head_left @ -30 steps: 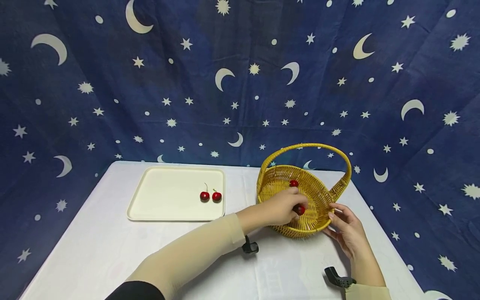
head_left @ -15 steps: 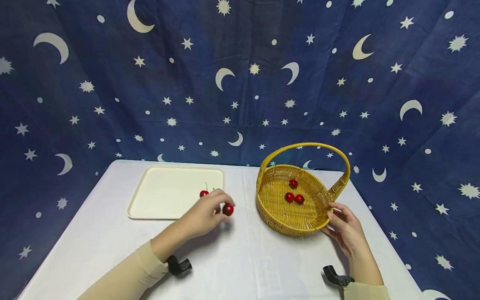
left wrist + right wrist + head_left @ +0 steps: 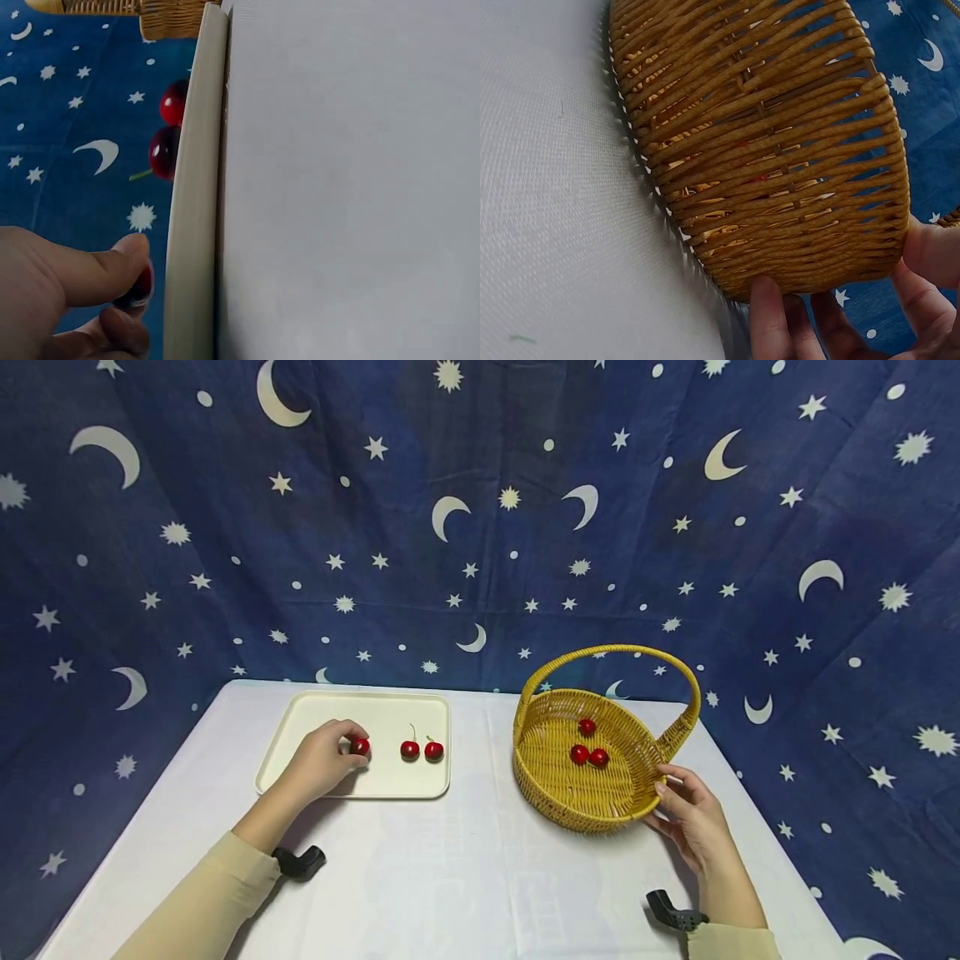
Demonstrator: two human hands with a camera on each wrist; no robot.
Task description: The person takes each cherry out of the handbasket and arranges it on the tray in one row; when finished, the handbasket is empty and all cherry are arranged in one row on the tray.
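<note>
My left hand (image 3: 321,763) pinches a red cherry (image 3: 360,747) between thumb and fingers over the cream tray (image 3: 315,714). The left wrist view shows the same cherry (image 3: 142,289) partly covered by the fingers. To its right, two more stemmed cherries, one (image 3: 409,750) beside the other (image 3: 434,751), lie near the tray's right end. My right hand (image 3: 696,821) grips the rim of the yellow wicker basket (image 3: 551,806), with its fingers against the outer wall, as the right wrist view also shows. Several cherries (image 3: 587,727) lie inside the basket.
The basket's tall arched handle (image 3: 607,652) rises above its rim. A white cloth covers the table (image 3: 465,877). Behind it hangs a dark blue curtain (image 3: 495,468) printed with moons and stars. Tray and basket stand apart, with white cloth between them.
My left hand has let go of a cherry in the basket, moved left carrying another, and reached the tray with it. The right hand has stayed on the basket rim.
</note>
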